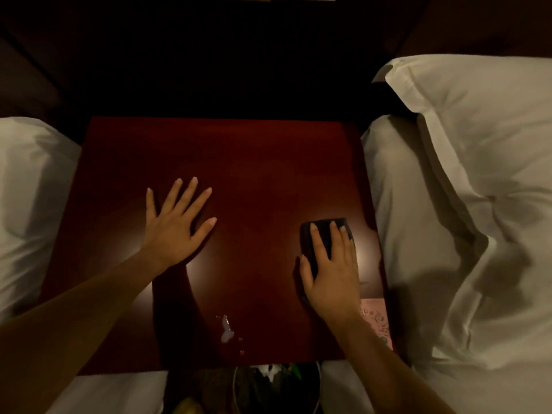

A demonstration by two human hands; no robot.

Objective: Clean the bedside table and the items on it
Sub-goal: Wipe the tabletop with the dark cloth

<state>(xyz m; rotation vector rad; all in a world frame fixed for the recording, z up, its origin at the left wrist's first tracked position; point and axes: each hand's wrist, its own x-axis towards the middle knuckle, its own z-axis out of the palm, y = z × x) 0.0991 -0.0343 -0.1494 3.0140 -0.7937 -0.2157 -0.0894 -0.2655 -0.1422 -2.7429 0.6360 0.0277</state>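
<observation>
The bedside table (254, 162) has a dark red, glossy wooden top and fills the middle of the view. My left hand (176, 225) lies flat on its left half with the fingers spread and nothing under it. My right hand (331, 270) presses down on a dark folded cloth (321, 234) near the table's right edge. Only the cloth's far end shows beyond my fingertips. A small puddle of liquid (227, 333) with a few droplets sits near the front edge, between my two forearms.
White bedding and a pillow (478, 121) rise on the right, and another white bed (27, 186) lies on the left. A pink patterned paper (378, 321) lies at the table's front right corner. A bin with rubbish (277, 383) stands below the front edge.
</observation>
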